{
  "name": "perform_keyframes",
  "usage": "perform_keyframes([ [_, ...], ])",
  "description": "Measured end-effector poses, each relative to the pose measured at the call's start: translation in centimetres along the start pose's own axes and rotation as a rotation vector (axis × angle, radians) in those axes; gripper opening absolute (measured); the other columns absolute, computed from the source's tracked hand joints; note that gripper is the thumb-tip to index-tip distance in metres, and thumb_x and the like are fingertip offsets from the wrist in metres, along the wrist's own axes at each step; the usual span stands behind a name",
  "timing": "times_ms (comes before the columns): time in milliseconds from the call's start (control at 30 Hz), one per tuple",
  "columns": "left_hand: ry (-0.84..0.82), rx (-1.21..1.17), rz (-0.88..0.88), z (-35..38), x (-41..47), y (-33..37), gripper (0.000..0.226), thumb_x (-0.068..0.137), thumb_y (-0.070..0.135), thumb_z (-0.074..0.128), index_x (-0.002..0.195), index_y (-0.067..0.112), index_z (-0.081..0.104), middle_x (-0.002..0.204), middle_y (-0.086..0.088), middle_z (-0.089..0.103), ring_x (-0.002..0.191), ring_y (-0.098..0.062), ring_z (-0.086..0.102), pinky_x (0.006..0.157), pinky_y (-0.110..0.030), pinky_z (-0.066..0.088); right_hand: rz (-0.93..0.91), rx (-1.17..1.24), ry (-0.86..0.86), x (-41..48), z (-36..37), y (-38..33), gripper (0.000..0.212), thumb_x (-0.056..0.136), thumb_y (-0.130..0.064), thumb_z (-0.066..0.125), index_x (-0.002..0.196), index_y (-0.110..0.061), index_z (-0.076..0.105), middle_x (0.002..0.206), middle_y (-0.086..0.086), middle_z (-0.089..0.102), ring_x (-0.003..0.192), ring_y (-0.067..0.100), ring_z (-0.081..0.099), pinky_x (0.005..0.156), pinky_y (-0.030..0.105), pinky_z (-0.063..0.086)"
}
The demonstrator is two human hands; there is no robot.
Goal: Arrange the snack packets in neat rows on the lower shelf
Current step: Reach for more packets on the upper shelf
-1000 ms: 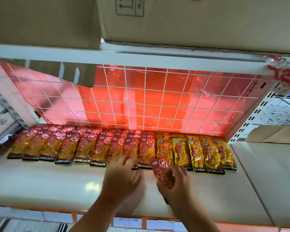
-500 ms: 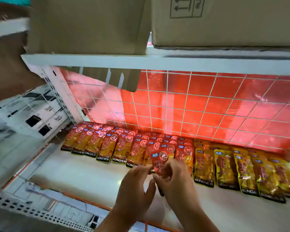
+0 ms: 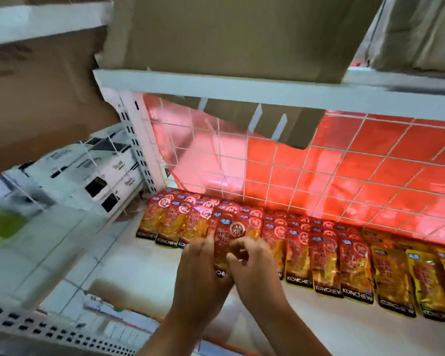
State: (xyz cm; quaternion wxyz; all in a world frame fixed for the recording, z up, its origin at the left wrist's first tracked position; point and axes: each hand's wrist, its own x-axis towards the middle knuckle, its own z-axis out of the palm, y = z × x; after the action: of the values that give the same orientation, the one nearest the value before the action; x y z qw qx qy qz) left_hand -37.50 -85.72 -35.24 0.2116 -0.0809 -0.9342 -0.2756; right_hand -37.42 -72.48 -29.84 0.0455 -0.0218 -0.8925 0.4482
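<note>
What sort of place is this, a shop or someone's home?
Most likely a shop: white metal shelving with slotted uprights, rows of red and yellow snack packets on the lower shelf, cardboard cartons stored above. The left hand and right hand hold one red packet.

Bright red glow off the foil backing (image 3: 344, 170), motion blur and wide-angle bending at the edges.

The red packets (image 3: 301, 250) carry a round white emblem and a black bottom strip; the yellow packets (image 3: 393, 278) bear small blue labels. A white wire grid (image 3: 275, 160) crosses a glossy red sheet (image 3: 344, 150); the shelf (image 3: 319, 327) is white.
</note>
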Motion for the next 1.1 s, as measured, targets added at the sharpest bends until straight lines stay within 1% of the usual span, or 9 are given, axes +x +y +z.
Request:
perform_keyframes([
  [67,0.014,0.07,0.002,-1.0,1.0,-2.8,0.08,0.08,0.052,0.076,0.136,0.0,0.054,0.117,-0.017,0.065,0.102,-0.036,0.064,0.086,-0.043,0.057,0.01,-0.008,-0.024,0.5,2.5,-1.8,0.022,0.092,-0.019,0.068,0.113,-0.025,0.068,0.107,-0.01,0.055,0.095,0.001,0.054,0.079,0.0,0.039],
  [167,-0.052,0.099,-0.059,-2.9,2.5,-6.1,0.08,0.073,0.038,0.09,0.134,-0.004,0.059,0.113,-0.016,0.067,0.098,-0.035,0.067,0.087,-0.035,0.051,0.011,-0.028,-0.046,1.6,6.0,-4.3,0.027,0.09,-0.017,0.067,0.117,-0.023,0.069,0.107,-0.009,0.058,0.098,0.006,0.057,0.091,0.013,0.047],
  [267,-0.106,0.117,-0.107,-4.2,3.9,-8.3,0.084,0.079,0.043,0.083,0.144,0.0,0.052,0.122,-0.012,0.065,0.109,-0.031,0.065,0.095,-0.038,0.054,0.036,-0.037,-0.056,2.8,8.4,-6.2,0.026,0.09,-0.019,0.067,0.116,-0.024,0.069,0.107,-0.008,0.06,0.098,0.009,0.058,0.095,0.023,0.049],
  [333,-0.107,0.122,-0.128,-4.6,4.8,-9.8,0.085,0.081,0.044,0.079,0.147,0.0,0.049,0.125,-0.013,0.065,0.112,-0.031,0.063,0.097,-0.042,0.054,0.043,-0.035,-0.062,3.5,9.6,-7.1,0.028,0.091,-0.019,0.066,0.118,-0.022,0.068,0.111,-0.006,0.06,0.1,0.009,0.056,0.097,0.021,0.046],
  [433,-0.087,0.098,-0.132,-4.9,5.5,-11.8,0.077,0.082,0.049,0.065,0.14,0.0,0.053,0.116,-0.015,0.066,0.103,-0.033,0.065,0.088,-0.043,0.056,0.04,-0.049,-0.105,4.3,11.1,-8.0,0.032,0.091,-0.018,0.065,0.123,-0.02,0.066,0.114,-0.005,0.06,0.103,0.01,0.056,0.097,0.018,0.043],
  [600,-0.06,0.145,-0.141,-4.7,5.7,-14.4,0.077,0.083,0.051,0.06,0.139,-0.001,0.055,0.104,-0.017,0.066,0.089,-0.035,0.063,0.075,-0.043,0.057,0.03,-0.028,-0.153,5.1,12.8,-9.3,0.036,0.089,-0.012,0.063,0.125,-0.017,0.065,0.111,-0.002,0.062,0.106,0.017,0.059,0.097,0.022,0.045],
  [767,-0.06,0.167,-0.184,-5.2,6.3,-15.5,0.083,0.072,0.045,0.085,0.14,0.007,0.057,0.1,-0.011,0.067,0.087,-0.027,0.063,0.073,-0.038,0.057,-0.144,-0.311,-0.095,5.4,12.8,-8.5,0.049,0.089,-0.028,0.065,0.136,-0.017,0.057,0.129,0.002,0.059,0.118,0.021,0.053,0.106,0.03,0.045],
  [900,-0.062,0.186,-0.207,-4.9,6.7,-16.2,0.077,0.075,0.049,0.08,0.137,0.009,0.059,0.103,-0.011,0.068,0.094,-0.028,0.064,0.077,-0.041,0.058,-0.227,-0.555,0.026,4.8,11.5,-7.4,0.042,0.086,-0.038,0.063,0.123,-0.018,0.063,0.124,0.005,0.061,0.113,0.025,0.056,0.097,0.038,0.051],
  [1100,-0.104,0.213,-0.274,-4.7,6.7,-16.1,0.078,0.083,0.061,0.069,0.143,0.013,0.054,0.122,-0.009,0.066,0.111,-0.026,0.061,0.09,-0.044,0.057,-0.212,-0.636,0.049,1.5,9.6,-3.9,0.048,0.083,-0.05,0.053,0.121,-0.024,0.064,0.122,-0.003,0.06,0.113,0.022,0.052,0.094,0.042,0.05],
])
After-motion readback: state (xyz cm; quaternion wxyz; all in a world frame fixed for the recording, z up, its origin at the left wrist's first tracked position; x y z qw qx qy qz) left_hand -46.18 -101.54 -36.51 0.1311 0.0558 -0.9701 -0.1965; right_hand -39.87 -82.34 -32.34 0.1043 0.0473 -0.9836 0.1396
